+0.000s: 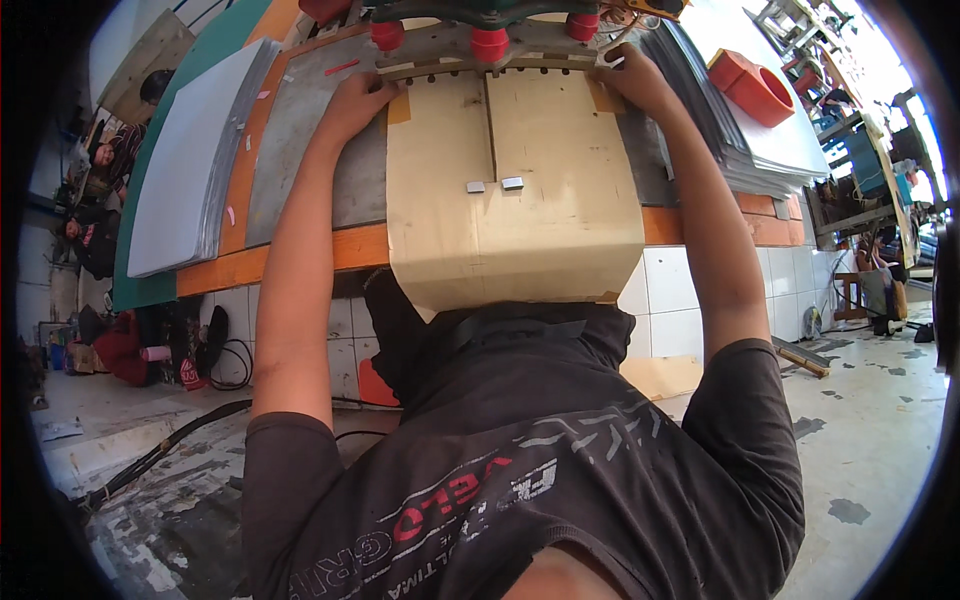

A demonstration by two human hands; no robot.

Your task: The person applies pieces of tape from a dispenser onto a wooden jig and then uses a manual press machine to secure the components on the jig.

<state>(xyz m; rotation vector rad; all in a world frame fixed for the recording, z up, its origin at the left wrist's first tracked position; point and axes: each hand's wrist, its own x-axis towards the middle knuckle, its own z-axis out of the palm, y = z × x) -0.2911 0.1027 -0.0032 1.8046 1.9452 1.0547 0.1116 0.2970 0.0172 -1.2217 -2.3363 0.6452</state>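
The tan board (540,225) looks smooth, faintly glossy; the shirt (560,400), matt cloth.

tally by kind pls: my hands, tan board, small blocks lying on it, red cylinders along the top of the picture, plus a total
Hands: 2, your left hand and right hand
Tan board: 1
Small blocks: 2
Red cylinders: 3
Total: 8

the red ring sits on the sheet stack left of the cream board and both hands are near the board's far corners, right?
Wrong side: the head view shows the red ring on the sheet stack right of the cream board. The left hand and right hand are near its far corners.
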